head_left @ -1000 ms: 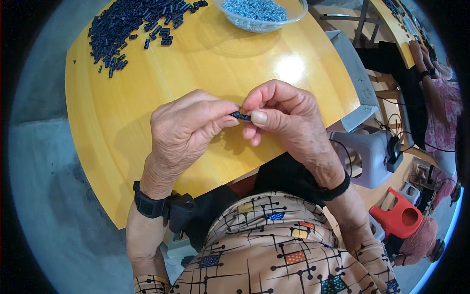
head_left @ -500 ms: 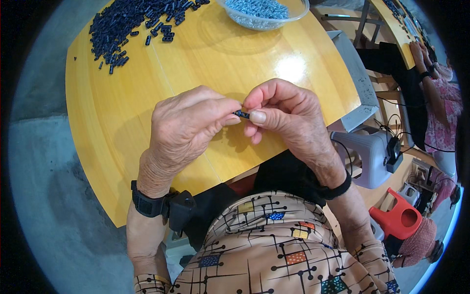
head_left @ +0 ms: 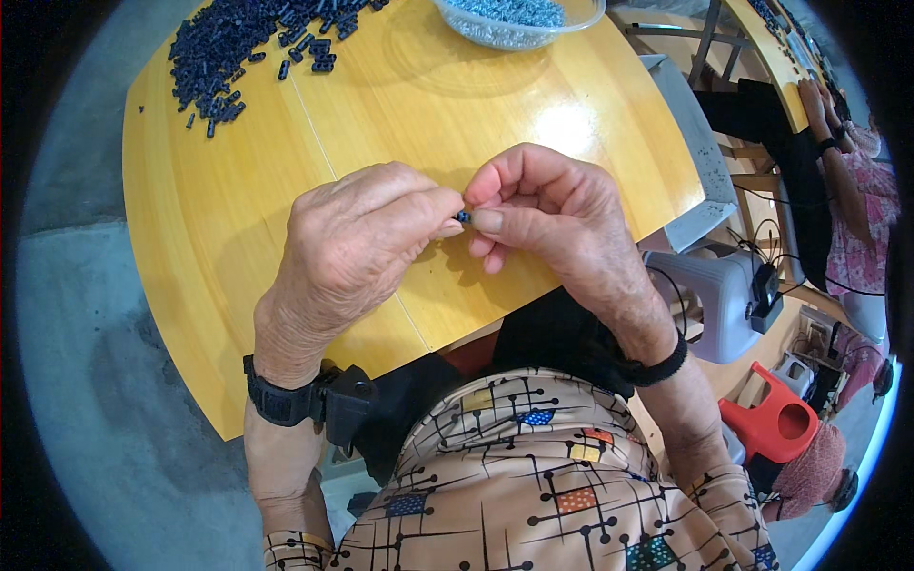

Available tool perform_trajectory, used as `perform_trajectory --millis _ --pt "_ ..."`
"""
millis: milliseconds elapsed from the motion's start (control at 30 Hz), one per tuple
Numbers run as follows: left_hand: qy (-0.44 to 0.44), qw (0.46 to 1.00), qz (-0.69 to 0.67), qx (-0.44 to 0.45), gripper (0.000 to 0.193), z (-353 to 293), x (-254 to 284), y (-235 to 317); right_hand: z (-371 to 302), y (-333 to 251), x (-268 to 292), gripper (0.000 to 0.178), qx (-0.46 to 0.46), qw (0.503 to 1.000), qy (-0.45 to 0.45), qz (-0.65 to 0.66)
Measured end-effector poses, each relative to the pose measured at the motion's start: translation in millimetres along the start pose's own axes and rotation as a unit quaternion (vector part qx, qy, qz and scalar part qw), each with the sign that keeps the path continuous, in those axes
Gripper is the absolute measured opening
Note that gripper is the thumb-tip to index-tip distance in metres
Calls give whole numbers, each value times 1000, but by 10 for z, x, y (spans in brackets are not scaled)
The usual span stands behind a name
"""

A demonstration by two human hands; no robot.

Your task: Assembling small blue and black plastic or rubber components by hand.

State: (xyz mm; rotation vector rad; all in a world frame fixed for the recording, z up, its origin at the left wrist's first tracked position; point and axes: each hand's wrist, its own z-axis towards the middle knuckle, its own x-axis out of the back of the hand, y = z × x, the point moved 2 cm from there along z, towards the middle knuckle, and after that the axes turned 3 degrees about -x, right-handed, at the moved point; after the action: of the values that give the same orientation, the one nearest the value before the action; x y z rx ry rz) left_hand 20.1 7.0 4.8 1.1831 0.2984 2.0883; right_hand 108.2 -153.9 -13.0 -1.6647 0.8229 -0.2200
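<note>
Over the near part of the table, my left hand (head_left: 354,233) and my right hand (head_left: 562,219) meet fingertip to fingertip. Pinched between them is a small black plastic piece (head_left: 464,217). Only a short dark bit of it shows; the rest is covered by the fingers. Both thumbs press against their index fingers. At the table's far left lies a heap of similar small black plastic pieces (head_left: 214,67). A clear plastic bowl (head_left: 509,38) at the far edge holds many small shiny silvery-blue parts (head_left: 514,11), too small to name.
The yellow wooden table (head_left: 219,257) ends just beyond my lap. Right of it stand a grey metal box (head_left: 695,143), a pale plastic stool (head_left: 709,300) with cables, and a red plastic stool (head_left: 771,419). Another person's hands (head_left: 814,105) rest at a second table.
Both hands have shifted slightly left and closer together, still pinching the black piece. Less of the piece shows between the fingertips.
</note>
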Motion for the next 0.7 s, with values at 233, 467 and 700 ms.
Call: perform_trajectory --millis 233,467,700 --pt "-14 1000 26 -7 19 0 -4 9 8 8 -20 10 -5 1000 7 -12" --pt "-35 999 34 5 17 13 -4 47 5 25 -48 9 7 1000 16 -26" --pt "-14 999 25 14 15 3 -49 40 4 55 -39 10 30 999 14 15"
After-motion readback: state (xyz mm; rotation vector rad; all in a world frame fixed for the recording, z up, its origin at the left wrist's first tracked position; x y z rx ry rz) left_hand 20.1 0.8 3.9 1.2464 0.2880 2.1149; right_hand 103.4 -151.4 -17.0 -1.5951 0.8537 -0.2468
